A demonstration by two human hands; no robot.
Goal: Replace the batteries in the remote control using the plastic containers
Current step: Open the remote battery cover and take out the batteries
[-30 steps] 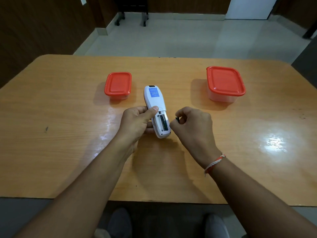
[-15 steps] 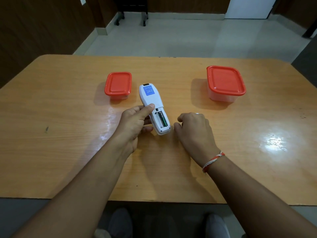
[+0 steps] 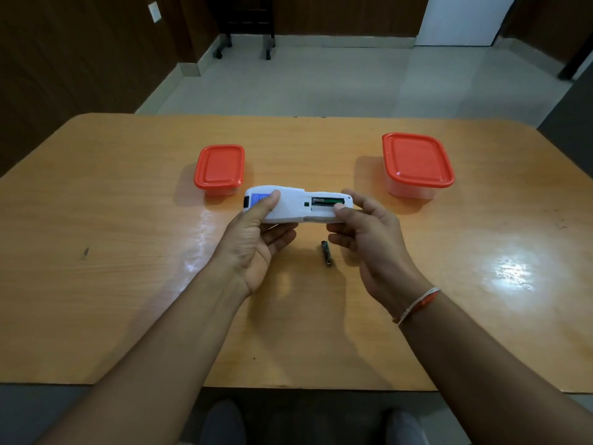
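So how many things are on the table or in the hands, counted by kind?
Boxes with red lids: 2, a small box and a big box
Remote: 1, the remote, held by the left hand and the right hand
Loose battery: 1, the battery on the table
Total: 4

Two red-lidded containers (image 3: pixel 219 168) (image 3: pixel 417 163), one remote (image 3: pixel 296 205), one loose battery (image 3: pixel 326 253), two hands (image 3: pixel 253 242) (image 3: pixel 369 232), one table (image 3: pixel 128 252).
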